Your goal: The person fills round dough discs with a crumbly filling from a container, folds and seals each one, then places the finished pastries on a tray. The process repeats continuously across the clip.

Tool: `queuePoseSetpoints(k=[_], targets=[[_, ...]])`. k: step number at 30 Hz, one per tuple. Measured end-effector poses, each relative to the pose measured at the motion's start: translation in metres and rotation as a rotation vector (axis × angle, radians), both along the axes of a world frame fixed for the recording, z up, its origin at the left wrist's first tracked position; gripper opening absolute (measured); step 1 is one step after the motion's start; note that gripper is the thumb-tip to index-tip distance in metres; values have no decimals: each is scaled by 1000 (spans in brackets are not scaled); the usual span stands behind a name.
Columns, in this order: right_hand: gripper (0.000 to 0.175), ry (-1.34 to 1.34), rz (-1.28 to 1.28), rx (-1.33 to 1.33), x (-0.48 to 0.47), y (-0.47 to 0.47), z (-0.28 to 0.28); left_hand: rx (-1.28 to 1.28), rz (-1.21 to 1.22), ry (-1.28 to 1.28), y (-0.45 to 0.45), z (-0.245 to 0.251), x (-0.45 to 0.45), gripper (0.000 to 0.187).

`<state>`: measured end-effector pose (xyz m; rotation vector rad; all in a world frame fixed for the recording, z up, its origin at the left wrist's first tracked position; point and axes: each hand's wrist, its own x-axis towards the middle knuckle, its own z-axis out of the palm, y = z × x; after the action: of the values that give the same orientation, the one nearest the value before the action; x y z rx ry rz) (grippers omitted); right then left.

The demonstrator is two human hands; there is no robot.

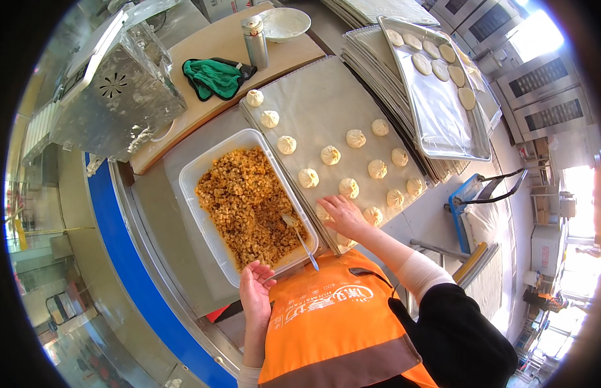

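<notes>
My right hand (344,216) is palm down over the near part of a paper-lined tray (310,97), its fingers and thumb spread beside a pleated dough bun (322,212). Whether they touch it is unclear. Several more pleated buns, such as one near its fingers (348,188), sit in rows on the lining. My left hand (257,286) is half curled with nothing visible in it, at the near corner of a translucent plastic tub (196,242). Chopped brown-orange filling (247,194) lies in the tub, and a metal spoon (300,237) with a blue handle end rests in it, leaning over the rim.
Flat dough rounds (421,64) lie on a metal tray (438,128) atop stacked trays at right. Behind the tub are a green cloth (215,77), a steel flask (255,43) and a white bowl (285,24). A floury metal machine (116,97) stands at left, a blue cart (463,208) at right.
</notes>
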<state>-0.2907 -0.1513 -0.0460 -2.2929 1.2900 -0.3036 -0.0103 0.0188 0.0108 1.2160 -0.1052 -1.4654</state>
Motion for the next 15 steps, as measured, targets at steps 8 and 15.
queuePoseSetpoints(k=[8,15], targets=[[51,76,-114,-135,-40,-44,25,20,-7,4,-2,0,-4,34],[53,-319,-388,260,-74,-42,-24,12,-21,-10,-7,4,-7,34]])
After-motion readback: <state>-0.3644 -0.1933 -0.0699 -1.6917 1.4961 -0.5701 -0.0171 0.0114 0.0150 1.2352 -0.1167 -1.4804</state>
